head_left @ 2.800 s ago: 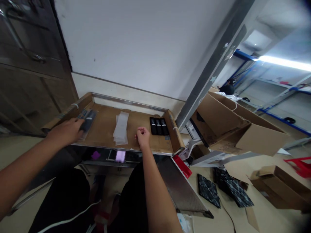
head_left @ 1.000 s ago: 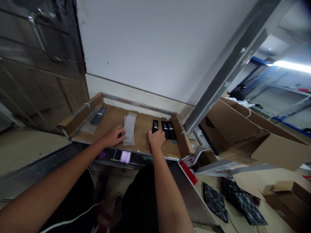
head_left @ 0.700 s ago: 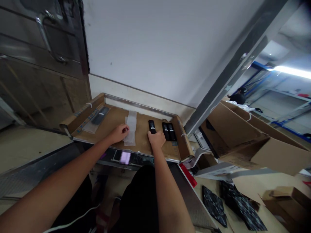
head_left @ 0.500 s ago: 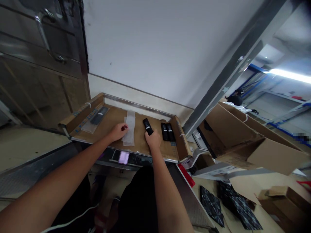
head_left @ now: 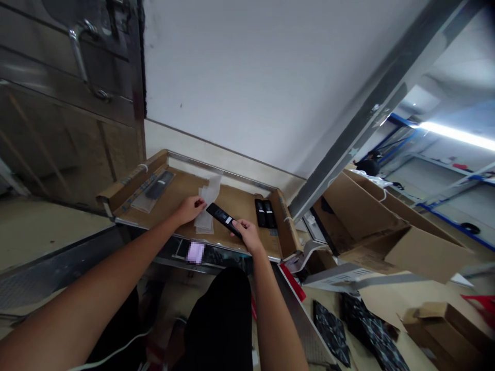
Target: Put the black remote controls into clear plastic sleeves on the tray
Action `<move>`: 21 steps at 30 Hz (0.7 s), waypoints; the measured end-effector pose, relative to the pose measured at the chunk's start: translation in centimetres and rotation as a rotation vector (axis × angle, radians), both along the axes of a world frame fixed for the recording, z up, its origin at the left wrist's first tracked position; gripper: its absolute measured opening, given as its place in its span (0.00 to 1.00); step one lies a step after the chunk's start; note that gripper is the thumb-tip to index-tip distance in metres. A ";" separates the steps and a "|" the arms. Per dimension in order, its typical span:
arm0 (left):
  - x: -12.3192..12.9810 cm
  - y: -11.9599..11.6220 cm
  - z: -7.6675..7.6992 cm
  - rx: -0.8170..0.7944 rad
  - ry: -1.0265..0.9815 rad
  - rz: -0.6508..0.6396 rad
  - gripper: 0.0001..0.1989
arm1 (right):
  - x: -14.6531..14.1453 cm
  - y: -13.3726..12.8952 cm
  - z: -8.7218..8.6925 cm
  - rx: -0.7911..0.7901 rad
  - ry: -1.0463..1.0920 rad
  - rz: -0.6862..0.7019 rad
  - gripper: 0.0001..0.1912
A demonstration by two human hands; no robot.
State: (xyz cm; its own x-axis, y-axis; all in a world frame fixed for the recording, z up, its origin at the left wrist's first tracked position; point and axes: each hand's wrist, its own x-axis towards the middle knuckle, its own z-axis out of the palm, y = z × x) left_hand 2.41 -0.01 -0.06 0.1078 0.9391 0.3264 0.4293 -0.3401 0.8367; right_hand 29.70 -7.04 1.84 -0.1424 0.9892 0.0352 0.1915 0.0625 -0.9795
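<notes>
My right hand (head_left: 247, 234) grips the lower end of a black remote control (head_left: 223, 218), which is tilted with its far end pointing left toward my other hand. My left hand (head_left: 192, 208) has its fingers pinched at a translucent plastic sleeve (head_left: 211, 194), whose upper part is lifted. More sleeves (head_left: 203, 222) lie flat beneath it on the cardboard-lined tray (head_left: 235, 202). Two black remotes (head_left: 265, 213) lie side by side at the tray's right end. At the left end, a remote in a clear sleeve (head_left: 154, 189) rests on the cardboard.
A metal door (head_left: 73, 113) stands to the left, and a white wall (head_left: 240, 87) rises behind the tray. Open cardboard boxes (head_left: 371, 221) are at the right. Black patterned bags (head_left: 332, 330) lie at the lower right. Farther back, part of a person (head_left: 369, 164) shows near blue shelving.
My right hand has turned the remote and brought its far end left toward the sleeves. The top sleeve's upper part has lifted and bent to the right at my left hand.
</notes>
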 end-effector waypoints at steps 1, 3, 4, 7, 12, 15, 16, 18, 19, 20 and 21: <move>0.0 0.0 0.0 -0.002 0.004 -0.001 0.13 | -0.1 -0.3 0.1 -0.016 0.000 0.005 0.23; 0.0 -0.1 -0.1 -0.007 0.008 -0.006 0.14 | -0.2 -0.5 0.3 -0.031 -0.015 0.008 0.23; 0.0 -0.1 -0.1 -0.007 0.007 -0.012 0.14 | -0.3 -0.6 0.4 -0.035 -0.026 0.008 0.23; 0.0 -0.2 -0.2 0.000 0.008 -0.040 0.14 | -0.7 -0.7 0.5 -0.038 -0.051 0.001 0.24; 0.0 -0.3 -0.1 0.035 0.001 -0.051 0.14 | -1.2 -0.7 0.3 -0.021 -0.092 -0.043 0.23; 0.0 -0.2 -0.1 0.048 -0.032 -0.039 0.13 | -1.3 -0.5 0.0 -0.003 -0.108 -0.077 0.23; 0.0 -0.2 -0.2 0.046 -0.042 -0.041 0.13 | -1.4 -0.5 -0.1 -0.002 -0.114 -0.084 0.23; 0.1 -0.1 -0.2 0.045 -0.056 -0.041 0.13 | -1.4 -0.4 -0.2 0.007 -0.128 -0.092 0.23; 0.1 -0.1 -0.3 0.049 -0.060 -0.042 0.13 | -1.4 -0.3 -0.3 0.012 -0.131 -0.097 0.23; 0.1 -0.1 -0.3 0.056 -0.063 -0.043 0.13 | -1.5 -0.3 -0.3 0.019 -0.131 -0.103 0.23; 0.1 -0.1 -0.3 0.062 -0.064 -0.044 0.13 | -1.5 -0.3 -0.3 0.026 -0.128 -0.110 0.23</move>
